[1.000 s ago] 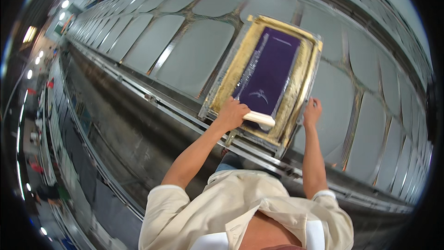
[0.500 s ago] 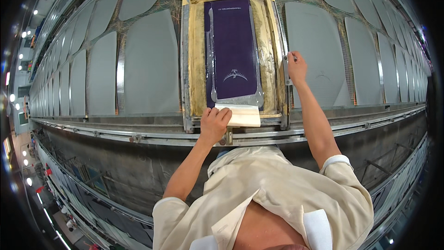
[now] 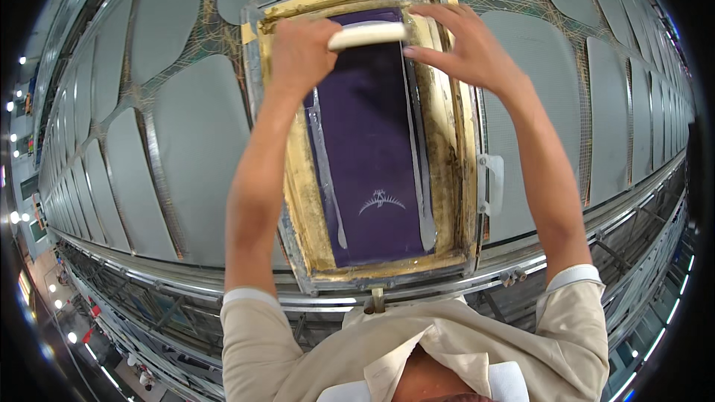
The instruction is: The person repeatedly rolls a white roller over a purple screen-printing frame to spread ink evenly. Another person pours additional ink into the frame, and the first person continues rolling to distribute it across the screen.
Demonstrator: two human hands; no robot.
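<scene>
My left hand (image 3: 303, 56) grips a pale squeegee (image 3: 369, 36) near the far end of a screen frame, a little blurred. My right hand (image 3: 469, 48) is beside the squeegee's right end, open, with thumb and fingers spread over the frame's upper right. The screen frame (image 3: 310, 243) is metal edged with stained yellow tape, round a purple mesh panel (image 3: 365, 141) bearing a pale winged emblem and streaks of translucent paste along both long sides. A metal bracket (image 3: 492, 184) sticks out from the frame's right side. The panel's top is partly hidden by the squeegee.
Rows of grey panels (image 3: 193, 164) with rounded corners cover the long table to either side. A metal rail (image 3: 532, 253) runs along the near edge, with the dark metal structure below it. Lights and small distant objects line the left rim of the view.
The squeegee, in my left hand, has moved from the frame's near end to its far end. My right hand has left the side bracket and risen toward the squeegee. The view has also shifted.
</scene>
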